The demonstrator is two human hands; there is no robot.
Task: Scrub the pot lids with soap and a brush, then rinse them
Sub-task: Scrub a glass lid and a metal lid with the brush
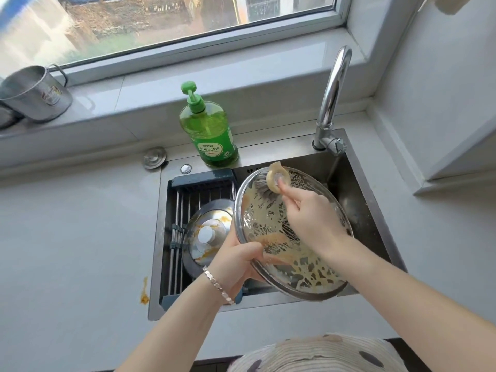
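Scrubbing stage: left hand (236, 261) curls round lower rim of round steel-rimmed glass lid (308, 275), tilted over steel sink (349, 189); right hand (311, 213) grips cream brush (272, 181) w/ grey bristles at upper edge. Lid mostly lathered (rinse pending). 2nd domed steel lid (206, 232), orange-smeared, on rack (188, 189), looks unscrubbed.

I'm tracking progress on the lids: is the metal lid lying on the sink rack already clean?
No, the metal lid on the rack shows orange smears around its knob.
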